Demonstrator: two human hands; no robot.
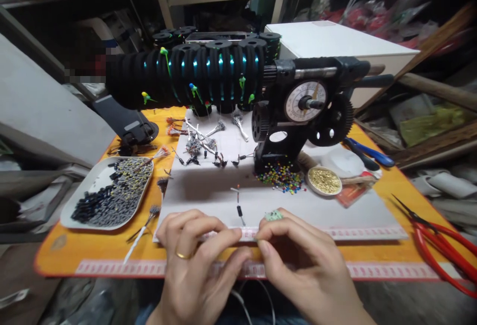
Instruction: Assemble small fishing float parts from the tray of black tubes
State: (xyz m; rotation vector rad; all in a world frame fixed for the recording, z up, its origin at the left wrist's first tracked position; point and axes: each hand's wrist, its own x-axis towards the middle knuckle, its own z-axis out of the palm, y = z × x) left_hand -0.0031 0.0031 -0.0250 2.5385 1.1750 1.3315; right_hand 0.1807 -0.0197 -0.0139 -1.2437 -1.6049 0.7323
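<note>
My left hand [201, 255], with a gold ring on one finger, is low in the middle over the board's front edge. Its fingers are curled, the thumb and index tips slightly apart, and nothing shows between them. Close beside it, my right hand [298, 260] has thumb and index pinched together; whatever they grip is too small to make out. Pale green tape [274, 215] wraps a right fingertip. Just beyond the hands, a small black component with thin leads [239, 210] lies on the white board [201, 196].
Behind stands a black geared machine [276, 101] with a dial. A white tray [67, 218] of grey and black parts is left. Coloured-head pins [281, 177], a dish [324, 193] of gold bits, blue-handled pliers [376, 153] and red scissors [434, 245] are right.
</note>
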